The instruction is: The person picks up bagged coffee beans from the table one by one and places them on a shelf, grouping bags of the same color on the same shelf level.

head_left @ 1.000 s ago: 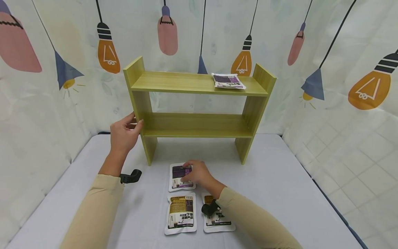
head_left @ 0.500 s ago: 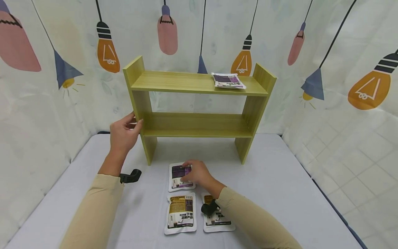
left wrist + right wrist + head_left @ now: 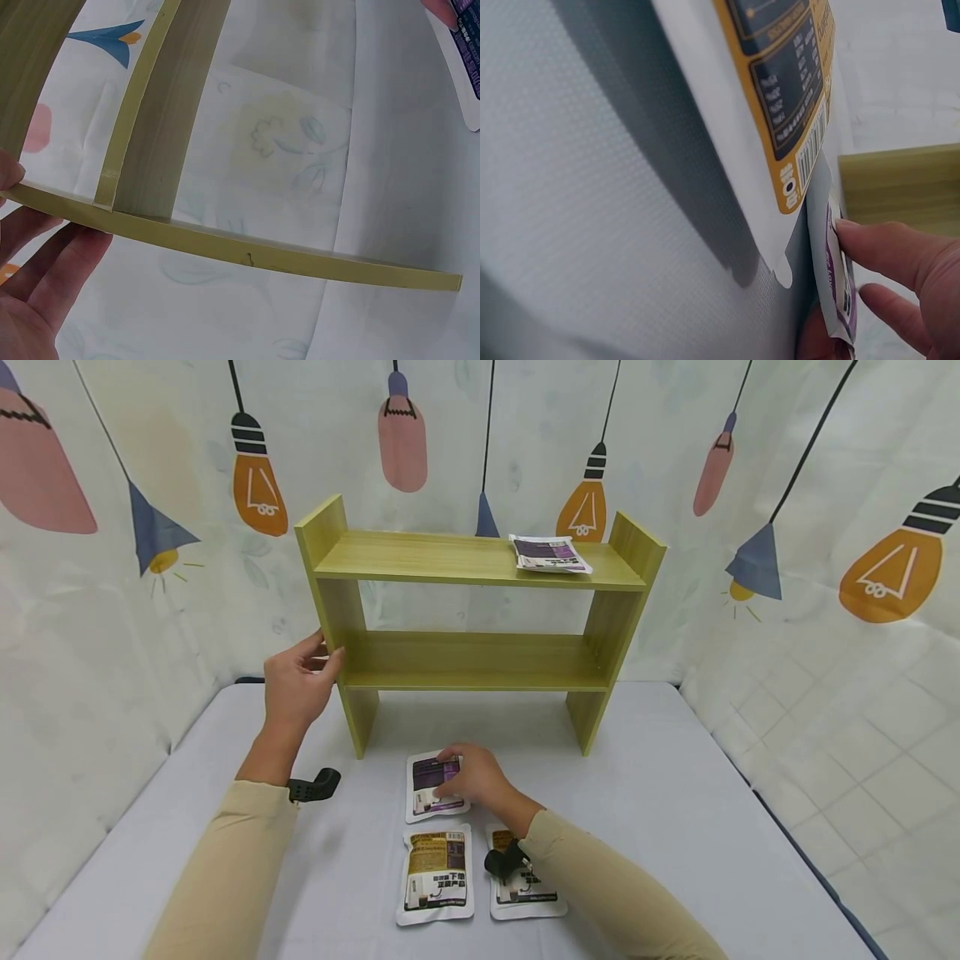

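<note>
A yellow-green two-tier wooden shelf (image 3: pixel 465 670) stands on the white-covered table. My left hand (image 3: pixel 296 687) holds the front edge of its left side panel (image 3: pixel 300 264), thumb on the inner face and fingers on the outer. In front of the shelf lies a white pouch with a purple label (image 3: pixel 422 803). My right hand (image 3: pixel 482 777) pinches this pouch by its right side; in the right wrist view the thumb (image 3: pixel 870 244) is on its printed face and a fingertip (image 3: pixel 815 337) shows under its edge.
Nearer me lie a brown-labelled pouch (image 3: pixel 437 885) and, partly hidden under the right forearm, another brown-labelled pouch (image 3: pixel 528 902). On the upper shelf's right end rest purple-labelled pouches (image 3: pixel 551 555). A patterned cloth wall (image 3: pixel 315 452) stands close behind the shelf.
</note>
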Demonstrator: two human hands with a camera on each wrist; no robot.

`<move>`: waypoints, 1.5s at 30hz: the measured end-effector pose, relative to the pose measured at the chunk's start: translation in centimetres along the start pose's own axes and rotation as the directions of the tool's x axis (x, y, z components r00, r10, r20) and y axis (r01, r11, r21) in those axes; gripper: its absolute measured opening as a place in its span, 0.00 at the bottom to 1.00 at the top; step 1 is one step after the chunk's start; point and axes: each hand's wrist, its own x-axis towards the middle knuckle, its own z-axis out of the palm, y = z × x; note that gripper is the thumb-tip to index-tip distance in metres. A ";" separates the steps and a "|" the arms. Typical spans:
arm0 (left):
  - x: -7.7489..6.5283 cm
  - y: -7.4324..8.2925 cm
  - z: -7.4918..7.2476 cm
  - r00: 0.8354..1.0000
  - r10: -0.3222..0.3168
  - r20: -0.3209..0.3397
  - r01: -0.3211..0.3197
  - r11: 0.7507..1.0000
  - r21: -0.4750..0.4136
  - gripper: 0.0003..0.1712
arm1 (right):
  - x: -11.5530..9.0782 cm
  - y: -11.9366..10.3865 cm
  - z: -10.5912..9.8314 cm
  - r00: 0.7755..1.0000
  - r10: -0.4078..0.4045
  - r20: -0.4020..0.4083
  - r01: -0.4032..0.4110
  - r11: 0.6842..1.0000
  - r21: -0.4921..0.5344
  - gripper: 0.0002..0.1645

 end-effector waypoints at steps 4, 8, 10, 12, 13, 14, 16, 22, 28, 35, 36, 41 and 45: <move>0.0 0.0 0.0 1.000 0.003 0.001 -0.003 1.000 -0.004 0.26 | -0.1 -0.1 0.0 1.000 -0.002 0.003 0.002 1.000 0.014 0.32; 0.1 0.0 0.0 1.000 0.010 0.000 -0.010 1.000 -0.009 0.26 | 0.0 -0.2 -0.1 1.000 -0.010 0.006 0.010 1.000 0.018 0.30; 0.1 0.0 0.0 1.000 0.014 -0.001 -0.014 1.000 -0.009 0.26 | 0.0 -0.2 -0.1 1.000 -0.017 0.009 0.017 1.000 0.020 0.29; 0.1 0.1 0.0 1.000 0.015 0.001 -0.015 1.000 -0.005 0.26 | 0.0 -0.3 -0.2 1.000 -0.022 0.013 0.021 0.999 0.026 0.28; 0.1 0.1 0.0 1.000 0.015 0.002 -0.015 1.000 -0.005 0.26 | 0.0 -0.3 -0.2 1.000 -0.024 0.016 0.023 0.999 0.028 0.28; 0.1 0.1 0.0 1.000 0.015 0.004 -0.015 1.000 -0.004 0.26 | 0.0 -0.3 -0.2 1.000 -0.025 0.018 0.024 0.999 0.031 0.27; 0.1 0.1 0.0 1.000 0.010 0.008 -0.010 1.000 0.001 0.26 | 0.0 -0.3 -0.2 0.999 -0.027 0.021 0.027 0.999 0.039 0.27; 0.1 0.1 0.1 1.000 0.004 0.008 -0.004 1.000 0.007 0.27 | 0.1 -0.1 -0.1 0.999 -0.027 0.031 0.025 0.998 0.063 0.26; 0.0 0.0 0.1 1.000 0.007 0.008 -0.007 1.000 0.004 0.26 | 0.2 -0.2 0.0 0.999 -0.030 0.036 0.029 0.998 0.049 0.25; -0.1 0.3 -0.1 1.000 0.006 0.013 -0.006 1.000 -0.005 0.26 | 0.3 -0.2 0.1 0.998 -0.042 0.042 0.040 0.998 0.041 0.26; -0.1 0.3 -0.1 1.000 0.007 0.013 -0.007 1.000 -0.007 0.26 | 0.3 -0.2 0.1 0.998 -0.046 0.041 0.045 0.998 0.036 0.26; -0.1 0.2 -0.1 1.000 0.015 0.014 -0.014 1.000 -0.011 0.26 | 0.2 -0.2 -0.1 0.997 -0.065 0.038 0.063 0.997 0.046 0.25; -0.1 0.2 -0.1 1.000 0.017 0.014 -0.017 1.000 -0.009 0.27 | 0.0 -0.3 -0.2 0.998 -0.047 0.039 0.043 0.994 0.099 0.26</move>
